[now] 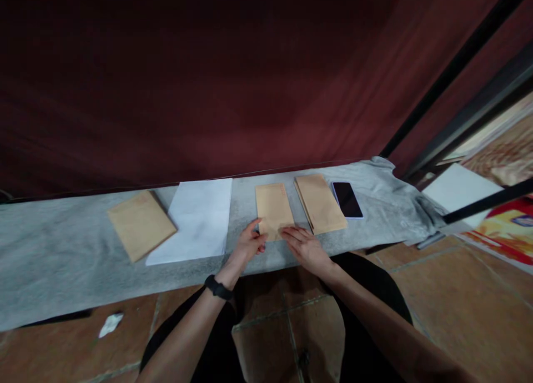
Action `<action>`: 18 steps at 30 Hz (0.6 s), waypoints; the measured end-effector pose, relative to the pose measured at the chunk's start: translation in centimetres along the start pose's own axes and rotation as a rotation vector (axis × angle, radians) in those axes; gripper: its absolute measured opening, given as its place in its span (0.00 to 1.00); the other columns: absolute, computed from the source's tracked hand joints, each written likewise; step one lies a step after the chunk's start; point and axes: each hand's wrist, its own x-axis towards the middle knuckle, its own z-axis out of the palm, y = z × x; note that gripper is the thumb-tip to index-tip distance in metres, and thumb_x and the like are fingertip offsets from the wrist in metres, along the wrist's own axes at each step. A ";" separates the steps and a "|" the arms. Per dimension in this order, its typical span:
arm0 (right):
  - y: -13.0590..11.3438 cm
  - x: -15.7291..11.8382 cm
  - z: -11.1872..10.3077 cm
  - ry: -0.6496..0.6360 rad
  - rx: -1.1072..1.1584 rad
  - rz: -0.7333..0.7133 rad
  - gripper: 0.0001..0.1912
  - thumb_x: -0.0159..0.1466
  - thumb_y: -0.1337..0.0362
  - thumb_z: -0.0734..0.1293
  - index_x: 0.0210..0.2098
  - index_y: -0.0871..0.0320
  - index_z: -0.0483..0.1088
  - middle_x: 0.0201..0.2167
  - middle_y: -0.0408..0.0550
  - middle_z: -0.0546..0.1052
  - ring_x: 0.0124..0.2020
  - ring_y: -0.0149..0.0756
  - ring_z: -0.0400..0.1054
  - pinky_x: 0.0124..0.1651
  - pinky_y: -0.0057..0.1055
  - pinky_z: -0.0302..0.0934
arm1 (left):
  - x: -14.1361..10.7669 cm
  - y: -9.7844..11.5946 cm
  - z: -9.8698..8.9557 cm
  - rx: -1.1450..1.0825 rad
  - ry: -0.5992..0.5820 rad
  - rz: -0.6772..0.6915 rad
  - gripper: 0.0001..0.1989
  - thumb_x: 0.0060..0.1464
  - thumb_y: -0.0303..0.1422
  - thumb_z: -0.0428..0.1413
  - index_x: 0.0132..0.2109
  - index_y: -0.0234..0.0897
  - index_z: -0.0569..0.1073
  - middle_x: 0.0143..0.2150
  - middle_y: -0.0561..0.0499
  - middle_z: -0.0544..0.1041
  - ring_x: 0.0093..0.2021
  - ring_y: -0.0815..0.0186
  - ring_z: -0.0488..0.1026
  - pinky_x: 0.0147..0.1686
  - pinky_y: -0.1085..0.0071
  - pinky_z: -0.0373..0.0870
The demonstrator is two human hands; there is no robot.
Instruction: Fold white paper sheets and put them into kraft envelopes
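Note:
A single brown paper envelope [273, 205] lies flat on the grey cloth, with small red print near its far right corner. At its near left corner is my left hand [251, 241], fingers apart, index finger stretched along the edge and thumb beside it. My right hand [306, 248] rests with flat, extended fingers on the near right corner. Right of it lies a stack of brown envelopes [321, 204]. To the left, another pile of brown envelopes [141, 226] sits askew, partly over white paper sheets [204, 222].
A dark-screened phone [347, 200] lies beyond the right-hand stack. Grey cloth [54, 250] covers the narrow bench, backed by a dark red curtain [233, 94]. Black metal bars [453, 66] stand at right, near a white board [458, 191]. Crumpled white paper [110, 324] lies on the tiled floor.

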 end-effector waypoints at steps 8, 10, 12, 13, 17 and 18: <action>-1.2 -0.6 0.4 -0.106 -0.058 -0.009 0.22 0.68 0.73 0.62 0.61 0.58 0.69 0.59 0.54 0.74 0.56 0.42 0.69 0.59 0.40 0.65 | -0.7 0.3 0.7 0.620 0.117 0.153 0.26 0.60 0.30 0.57 0.65 0.40 0.68 0.29 0.53 0.78 0.28 0.65 0.75 0.32 0.71 0.71; -1.4 -0.7 0.2 -0.118 -0.053 0.000 0.22 0.69 0.72 0.62 0.61 0.58 0.69 0.60 0.55 0.73 0.57 0.42 0.69 0.60 0.40 0.65 | -1.1 0.5 0.8 0.852 0.183 0.208 0.21 0.62 0.33 0.56 0.61 0.40 0.72 0.36 0.47 0.81 0.37 0.59 0.79 0.40 0.65 0.73; -1.5 -0.7 0.0 -0.126 -0.033 0.009 0.23 0.68 0.72 0.62 0.62 0.59 0.68 0.61 0.55 0.73 0.58 0.42 0.68 0.61 0.40 0.64 | -1.1 0.8 0.8 0.973 0.234 0.322 0.18 0.65 0.36 0.52 0.59 0.40 0.74 0.44 0.43 0.81 0.46 0.56 0.78 0.48 0.61 0.73; -1.5 -0.7 -0.1 -0.129 -0.020 0.011 0.23 0.68 0.72 0.62 0.62 0.59 0.68 0.61 0.55 0.73 0.59 0.43 0.68 0.62 0.41 0.64 | -0.9 0.9 0.9 0.994 0.246 0.411 0.18 0.67 0.36 0.49 0.58 0.40 0.74 0.49 0.42 0.80 0.51 0.55 0.76 0.53 0.59 0.71; -1.5 -0.6 -0.2 -0.135 0.026 0.029 0.23 0.68 0.73 0.61 0.62 0.61 0.68 0.61 0.56 0.73 0.60 0.44 0.67 0.64 0.41 0.62 | 2.8 2.0 1.5 1.011 0.161 0.760 0.24 0.69 0.37 0.42 0.67 0.36 0.65 0.70 0.41 0.64 0.71 0.55 0.56 0.69 0.55 0.56; -1.5 -0.6 -0.2 -0.137 0.036 0.036 0.23 0.68 0.72 0.61 0.61 0.61 0.69 0.61 0.57 0.73 0.60 0.44 0.67 0.64 0.41 0.62 | 4.3 2.4 1.7 1.019 0.139 0.788 0.26 0.69 0.38 0.42 0.69 0.34 0.62 0.73 0.41 0.59 0.74 0.54 0.51 0.70 0.54 0.52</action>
